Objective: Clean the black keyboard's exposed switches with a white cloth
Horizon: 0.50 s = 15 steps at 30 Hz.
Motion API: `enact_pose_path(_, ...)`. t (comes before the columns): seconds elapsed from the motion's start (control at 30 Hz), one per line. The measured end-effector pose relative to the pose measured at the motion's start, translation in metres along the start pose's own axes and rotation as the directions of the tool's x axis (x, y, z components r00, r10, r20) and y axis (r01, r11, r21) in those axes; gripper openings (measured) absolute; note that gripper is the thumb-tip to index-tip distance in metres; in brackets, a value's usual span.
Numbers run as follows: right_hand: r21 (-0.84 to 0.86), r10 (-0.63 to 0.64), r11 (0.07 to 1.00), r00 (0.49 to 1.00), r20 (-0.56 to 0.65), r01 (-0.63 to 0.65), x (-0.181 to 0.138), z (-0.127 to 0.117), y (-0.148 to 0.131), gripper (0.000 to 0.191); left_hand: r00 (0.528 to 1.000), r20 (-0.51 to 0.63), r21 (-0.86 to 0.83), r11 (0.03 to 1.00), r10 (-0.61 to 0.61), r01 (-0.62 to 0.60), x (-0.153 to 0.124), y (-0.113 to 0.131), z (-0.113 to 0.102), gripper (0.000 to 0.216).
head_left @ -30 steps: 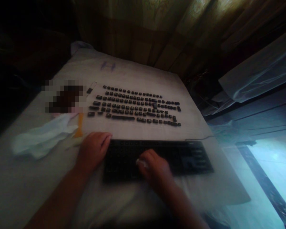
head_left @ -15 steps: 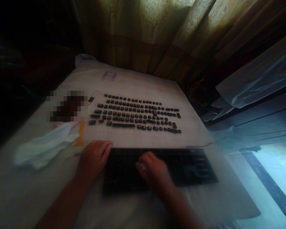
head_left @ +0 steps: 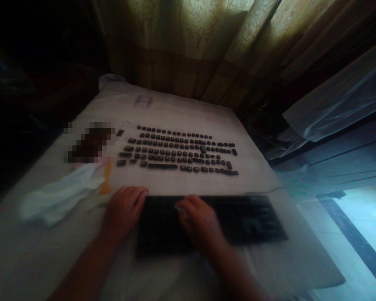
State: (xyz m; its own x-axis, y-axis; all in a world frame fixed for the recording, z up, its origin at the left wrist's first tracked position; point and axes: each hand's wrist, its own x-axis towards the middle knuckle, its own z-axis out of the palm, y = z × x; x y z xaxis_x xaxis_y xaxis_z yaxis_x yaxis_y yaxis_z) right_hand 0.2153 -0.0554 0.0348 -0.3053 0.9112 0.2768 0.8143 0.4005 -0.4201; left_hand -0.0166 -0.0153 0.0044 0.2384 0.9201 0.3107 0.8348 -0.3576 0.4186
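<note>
- Keyboard (head_left: 244,213) lies flat on the near part of the worktop (head_left: 303,259), right under the right hand (head_left: 199,215) and just right of the left hand (head_left: 123,207).
- Right hand's curled over the left-middle of it, fingers pinching a small white wad (head_left: 182,209). Too blurry to tell if the wad touches the keyboard.
- Left hand sits at the keyboard's left end, thumb by the far left corner. Fingers look bent, but I can't tell if they're actually gripping the edge.
- Those two hands and the right forearm hide bits of the keyboard; nothing else is on top of it that I can make out.
- Loose keycaps (head_left: 179,153) sit in rows on the far side, well apart from both hands.
- Cable (head_left: 266,191) runs off the far right.
- Over on the left: crumpled white cloth (head_left: 59,196), with an orange strip (head_left: 106,179) just beside it, near the left hand.
- Curtain (head_left: 188,50) hangs behind the far edge.
</note>
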Motion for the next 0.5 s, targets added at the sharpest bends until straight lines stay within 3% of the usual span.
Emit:
enact_pose_path(0.27,-0.193,0.016,0.981,0.994,0.111,0.006,-0.003,-0.004,-0.010,0.020,1.000,0.007,-0.008,1.000,-0.013,0.013,0.001,0.000,0.000,0.043)
enact_pose_path(0.5,-0.152,0.022,0.988,0.978,0.207,0.010,-0.004,-0.009,-0.009,0.022,1.000,0.012,-0.014,1.000,-0.016,0.016,0.000,0.000,-0.002,0.041)
